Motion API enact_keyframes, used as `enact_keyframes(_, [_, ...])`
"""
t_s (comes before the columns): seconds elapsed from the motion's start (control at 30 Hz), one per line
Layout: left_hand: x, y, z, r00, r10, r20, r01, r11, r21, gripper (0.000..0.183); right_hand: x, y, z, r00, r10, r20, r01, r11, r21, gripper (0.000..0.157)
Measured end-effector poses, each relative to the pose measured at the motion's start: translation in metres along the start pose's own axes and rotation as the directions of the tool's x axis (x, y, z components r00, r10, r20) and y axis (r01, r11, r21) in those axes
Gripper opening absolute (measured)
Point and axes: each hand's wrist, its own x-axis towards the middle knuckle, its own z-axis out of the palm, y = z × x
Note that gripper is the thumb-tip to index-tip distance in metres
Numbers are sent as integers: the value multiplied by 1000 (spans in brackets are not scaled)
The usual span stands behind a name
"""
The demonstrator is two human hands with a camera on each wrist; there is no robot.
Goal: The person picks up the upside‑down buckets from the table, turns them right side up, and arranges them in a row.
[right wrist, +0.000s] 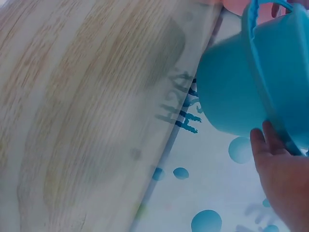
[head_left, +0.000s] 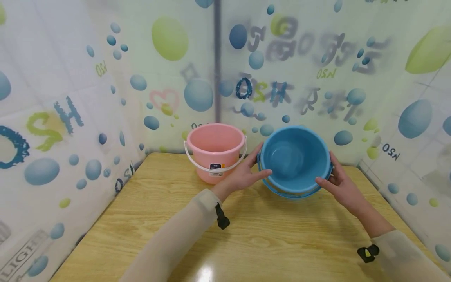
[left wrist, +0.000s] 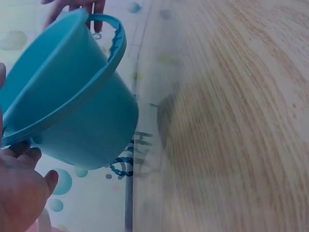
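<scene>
A blue bucket [head_left: 296,156] is held between both hands, tilted so that its open mouth faces the head camera. Its inside looks bare. My left hand [head_left: 244,172] grips the rim on the left, thumb at the front and fingers behind. On the opposite side my right hand [head_left: 343,190] holds the rim in the same way. The blue handle [left wrist: 118,48] hangs down along the bucket's lower side. In the right wrist view, fingers [right wrist: 270,140] press against the outer wall by the handle. Just left of the blue bucket stands a pink bucket [head_left: 216,143], upright with a white handle.
The wooden table [head_left: 246,239] reaches back to a patterned curtain [head_left: 169,90] with blue and green spots and lettering. Similar sheeting runs along the left and right sides. A black strap [head_left: 222,217] sits at the left cuff, with another black piece [head_left: 368,253] at the right cuff.
</scene>
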Motion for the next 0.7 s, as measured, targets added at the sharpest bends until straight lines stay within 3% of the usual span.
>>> enact_keyframes(0.3, [-3,10,-10,995,94,46,-91,994,-56,114,-1,-7,-4,999,-34,5,34,999,-10,104])
enact_keyframes(0.53, [-4,10,-13,995,91,30,-90,996,-24,110,-2,-9,-6,999,-47,16,47,999,-7,105])
enact_keyframes(0.7, [-1,11,-13,997,78,4,-78,997,-21,105,0,-8,-7,997,-72,-2,72,994,-81,102])
